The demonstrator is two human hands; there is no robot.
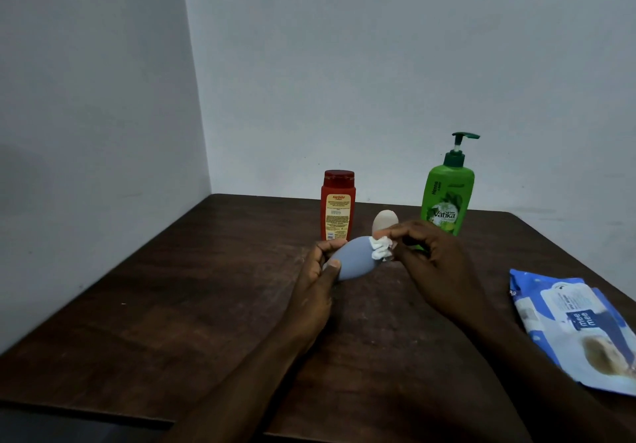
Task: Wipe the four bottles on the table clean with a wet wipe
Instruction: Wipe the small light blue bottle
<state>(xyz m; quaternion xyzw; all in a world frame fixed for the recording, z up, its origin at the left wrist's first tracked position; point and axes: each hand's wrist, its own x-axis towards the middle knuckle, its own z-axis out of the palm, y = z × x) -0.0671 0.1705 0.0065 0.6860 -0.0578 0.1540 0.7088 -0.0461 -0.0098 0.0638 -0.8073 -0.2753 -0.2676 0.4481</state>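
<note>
Progress: grey bottle (354,261) was gripped in the curled left hand (318,275) over the table's (172,305) middle, wet wipe (381,250) pinched against its neck by the right hand (435,260); red bottle (338,207), beige bottle (384,219) and green pump bottle (447,198) were stood toward the far edge, wiped or not untellable | Room: left side was judged open; wipes pack (578,325) lay at the right edge.

The right hand (437,263) is hiding most of the beige bottle (384,219) and the foot of the green bottle (447,198). The wipes pack (568,322) is running off the right edge.
</note>
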